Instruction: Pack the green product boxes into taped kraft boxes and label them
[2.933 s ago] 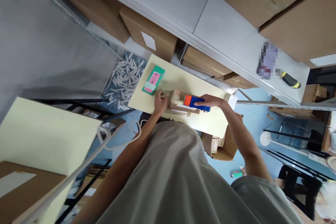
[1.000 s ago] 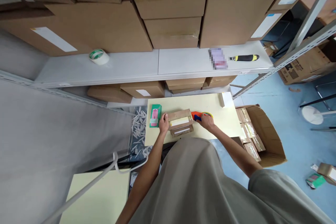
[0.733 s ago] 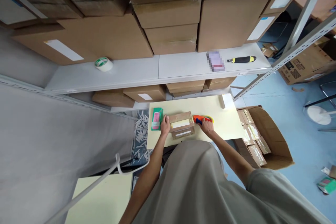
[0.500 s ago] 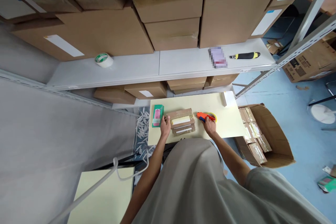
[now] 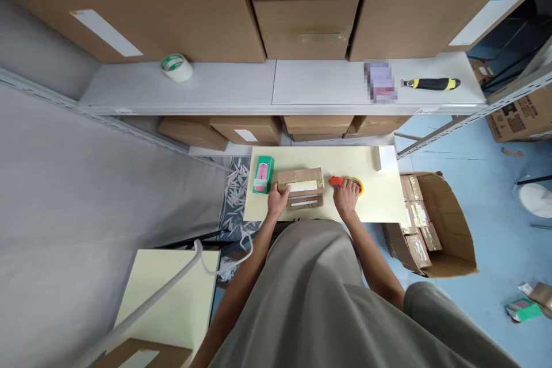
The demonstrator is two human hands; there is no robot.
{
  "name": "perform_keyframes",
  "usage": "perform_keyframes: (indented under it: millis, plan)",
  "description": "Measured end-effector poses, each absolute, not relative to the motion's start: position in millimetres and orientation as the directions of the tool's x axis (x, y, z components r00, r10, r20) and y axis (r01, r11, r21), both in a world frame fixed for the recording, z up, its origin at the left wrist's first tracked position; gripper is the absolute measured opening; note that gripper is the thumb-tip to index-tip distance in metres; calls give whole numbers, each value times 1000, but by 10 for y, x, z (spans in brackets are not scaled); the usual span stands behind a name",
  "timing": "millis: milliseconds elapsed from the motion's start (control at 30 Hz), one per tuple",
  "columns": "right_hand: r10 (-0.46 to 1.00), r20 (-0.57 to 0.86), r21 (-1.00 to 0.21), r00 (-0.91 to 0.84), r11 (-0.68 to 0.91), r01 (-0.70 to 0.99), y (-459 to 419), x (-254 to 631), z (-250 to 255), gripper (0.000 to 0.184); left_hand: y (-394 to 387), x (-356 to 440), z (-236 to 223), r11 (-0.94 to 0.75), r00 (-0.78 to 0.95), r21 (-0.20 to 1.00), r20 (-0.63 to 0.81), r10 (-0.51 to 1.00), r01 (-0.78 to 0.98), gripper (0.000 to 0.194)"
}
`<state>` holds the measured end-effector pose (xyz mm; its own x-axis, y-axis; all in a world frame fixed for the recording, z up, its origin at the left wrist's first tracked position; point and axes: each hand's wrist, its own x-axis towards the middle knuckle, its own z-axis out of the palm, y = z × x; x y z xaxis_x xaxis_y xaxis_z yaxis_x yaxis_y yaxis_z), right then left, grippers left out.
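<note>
On the cream tabletop point(image 5: 371, 207) two small brown cardboard boxes lie together. My left hand point(image 5: 278, 200) grips the left end of the rear cardboard box point(image 5: 299, 175), which has a white label on its side. The front cardboard box point(image 5: 306, 202) touches it and also shows a white strip. Right of them, my right hand point(image 5: 346, 198) is closed from above over a red-orange tape dispenser point(image 5: 336, 181). Its yellow-edged roll shows beside the fingers; the handle is hidden by the hand. A green box with a pink picture point(image 5: 263, 175) lies just left of my left hand.
A white box point(image 5: 386, 158) stands at the table's back right corner. Behind, a grey shelf point(image 5: 233, 86) bears large cartons, a tape roll point(image 5: 176, 68) and a black-yellow tool point(image 5: 431, 84). An open carton point(image 5: 452, 230) with several small boxes sits on the floor at right.
My right hand has turned over the tape dispenser and covers more of it. My left hand has shifted onto the box's near left corner. The head view has moved.
</note>
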<state>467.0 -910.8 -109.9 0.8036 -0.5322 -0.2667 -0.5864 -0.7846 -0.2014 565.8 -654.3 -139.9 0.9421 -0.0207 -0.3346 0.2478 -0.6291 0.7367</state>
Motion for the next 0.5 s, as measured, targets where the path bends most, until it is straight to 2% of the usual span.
perform_keyframes:
  millis: [67,133,200,267,433,500]
  plan:
    - [-453,-295,-290,842,-797,-530,-8917,4828,-1020,56,-6560,5646,-1387,-633,935,730,-353,-25,258,46]
    - [-371,-381,-382,847,-771,-510,-8726,4977,-987,68,-6594,5642,-1383,-642,931,718,-365,-20,268,48]
    - [-351,-423,-405,835,-751,-521,-8606,5084,-989,82,-6632,5654,-1384,-645,931,716,-365,-22,266,52]
    - [-356,-431,-397,829,-751,-528,-8596,5136,-997,86,-6657,5687,-1382,-631,928,732,-370,-51,257,51]
    - [-266,-467,-485,843,-720,-496,-8869,5100,-884,55,-6577,5798,-1321,-580,916,780,-378,-136,236,30]
    - [-254,-441,-520,861,-709,-476,-8972,5037,-802,48,-6483,5826,-1281,-560,917,797,-368,-155,225,23]
